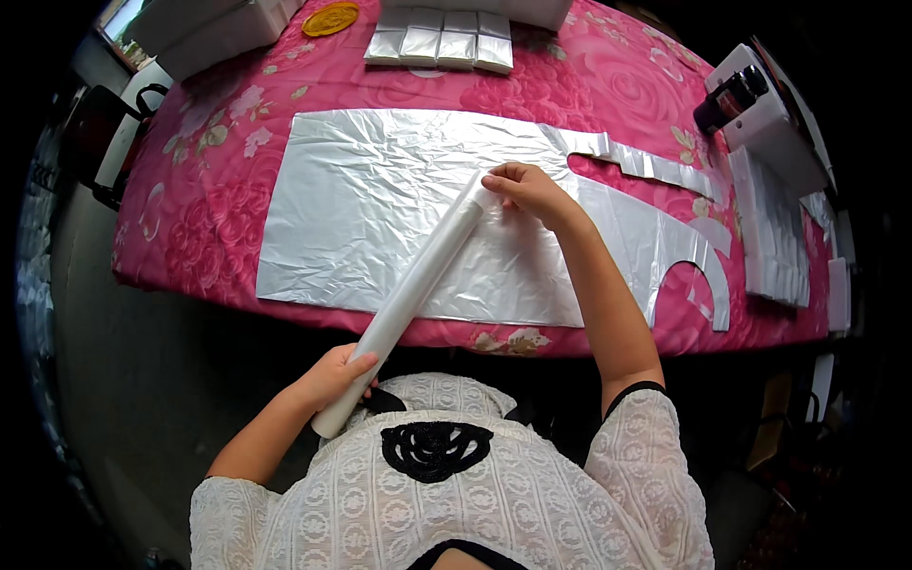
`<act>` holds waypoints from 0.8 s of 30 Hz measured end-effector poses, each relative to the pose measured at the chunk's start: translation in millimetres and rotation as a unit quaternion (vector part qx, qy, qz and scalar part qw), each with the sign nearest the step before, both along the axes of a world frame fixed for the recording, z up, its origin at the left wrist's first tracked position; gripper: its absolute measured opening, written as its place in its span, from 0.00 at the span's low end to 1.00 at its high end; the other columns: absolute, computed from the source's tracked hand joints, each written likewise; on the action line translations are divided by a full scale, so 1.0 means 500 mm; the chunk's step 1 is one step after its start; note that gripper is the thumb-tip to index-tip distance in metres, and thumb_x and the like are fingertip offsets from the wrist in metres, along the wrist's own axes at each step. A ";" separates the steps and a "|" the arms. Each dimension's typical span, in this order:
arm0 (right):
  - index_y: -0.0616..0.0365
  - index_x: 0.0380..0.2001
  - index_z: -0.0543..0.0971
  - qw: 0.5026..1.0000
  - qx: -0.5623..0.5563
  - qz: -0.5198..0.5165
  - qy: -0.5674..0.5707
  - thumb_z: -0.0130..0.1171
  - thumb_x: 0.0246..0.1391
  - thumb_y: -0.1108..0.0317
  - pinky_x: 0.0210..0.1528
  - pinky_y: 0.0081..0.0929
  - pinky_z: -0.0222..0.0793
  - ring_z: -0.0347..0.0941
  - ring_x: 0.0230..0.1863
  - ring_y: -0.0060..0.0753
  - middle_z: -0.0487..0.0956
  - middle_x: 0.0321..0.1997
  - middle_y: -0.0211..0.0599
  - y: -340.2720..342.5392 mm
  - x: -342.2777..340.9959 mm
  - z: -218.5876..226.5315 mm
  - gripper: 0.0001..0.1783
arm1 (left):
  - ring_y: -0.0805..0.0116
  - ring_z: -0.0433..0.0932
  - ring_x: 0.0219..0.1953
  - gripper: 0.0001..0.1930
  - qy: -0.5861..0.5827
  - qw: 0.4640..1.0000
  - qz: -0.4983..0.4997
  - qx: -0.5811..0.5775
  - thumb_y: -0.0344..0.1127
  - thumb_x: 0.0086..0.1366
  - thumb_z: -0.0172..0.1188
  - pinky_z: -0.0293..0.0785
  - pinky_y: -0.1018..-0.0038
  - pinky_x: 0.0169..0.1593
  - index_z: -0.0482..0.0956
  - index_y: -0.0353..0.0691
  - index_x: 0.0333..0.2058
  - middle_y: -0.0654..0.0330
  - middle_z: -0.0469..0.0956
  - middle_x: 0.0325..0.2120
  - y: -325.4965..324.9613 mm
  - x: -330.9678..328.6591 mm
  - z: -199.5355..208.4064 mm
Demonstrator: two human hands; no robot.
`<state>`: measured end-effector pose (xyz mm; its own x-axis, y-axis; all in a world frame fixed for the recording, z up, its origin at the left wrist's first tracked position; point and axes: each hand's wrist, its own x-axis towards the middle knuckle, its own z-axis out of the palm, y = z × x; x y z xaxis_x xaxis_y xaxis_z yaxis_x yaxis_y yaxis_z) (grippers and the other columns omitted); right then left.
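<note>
A long white roll of plastic film [408,278] slants from my lap up over the table. Near its lower end, my left hand [337,377] is closed around it. My right hand [528,195] pinches the film at the roll's upper end, thumb and fingers together. Beneath the roll, a silvery-white plastic apron [351,190] lies spread flat, creased across its surface. Its neck and strap end, with curved cut-outs, points right. Part of the apron is hidden under the roll and my right hand.
The table has a pink floral cloth [608,85]. Folded silvery packets [439,43] lie at the back, beside a yellow round dish [330,19] and a white foam box [214,38]. At right are a dark bottle [730,99], a white box [774,133] and stacked clear packets [768,228].
</note>
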<state>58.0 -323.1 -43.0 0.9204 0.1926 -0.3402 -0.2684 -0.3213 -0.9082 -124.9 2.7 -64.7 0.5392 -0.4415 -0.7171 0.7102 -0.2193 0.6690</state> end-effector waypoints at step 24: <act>0.66 0.32 0.78 0.969 -0.138 -0.107 -0.176 0.57 0.51 0.66 0.29 0.19 0.63 0.66 0.24 0.17 0.75 0.23 0.28 -0.211 0.102 -0.045 0.12 | 0.56 0.76 0.37 0.22 -0.365 0.844 -0.350 0.181 0.36 0.43 0.67 0.71 0.69 0.42 0.75 0.38 0.39 0.53 0.77 0.33 0.034 0.188 0.123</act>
<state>108.8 -428.4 -65.5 0.9976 -0.0680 -0.0085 -0.0437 -0.5357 -0.8433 -30.8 19.7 -3.1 0.5935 -0.6583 -0.4631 -0.2497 -0.6976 0.6716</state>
